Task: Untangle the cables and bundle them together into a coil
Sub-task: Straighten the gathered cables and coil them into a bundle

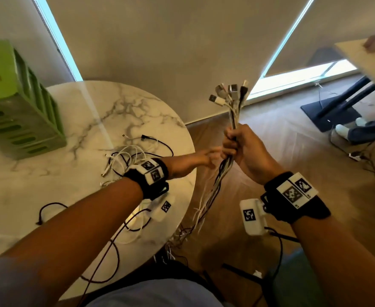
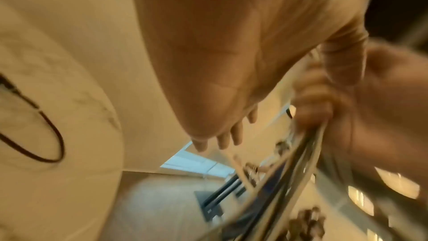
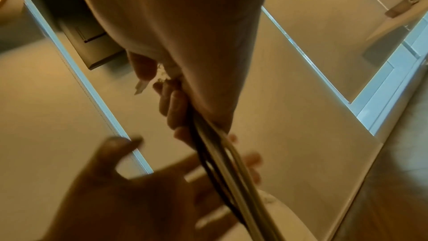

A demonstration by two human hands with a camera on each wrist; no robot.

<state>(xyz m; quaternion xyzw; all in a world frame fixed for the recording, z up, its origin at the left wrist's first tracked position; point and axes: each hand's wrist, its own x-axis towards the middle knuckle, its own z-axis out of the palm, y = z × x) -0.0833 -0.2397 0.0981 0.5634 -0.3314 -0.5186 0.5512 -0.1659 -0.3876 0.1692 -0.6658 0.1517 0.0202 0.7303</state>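
Right hand (image 1: 240,147) fists the light, floppy cable bundle (image 1: 233,111) plugs-up at three o'clock off the worktop (image 1: 89,107), left hand (image 1: 195,161) reaching wide-fingered; grab just below that fist, I'd say.

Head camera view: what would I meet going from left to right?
Green crate → marble table → loose cables → left hand → cable bundle in right hand → black stand base.
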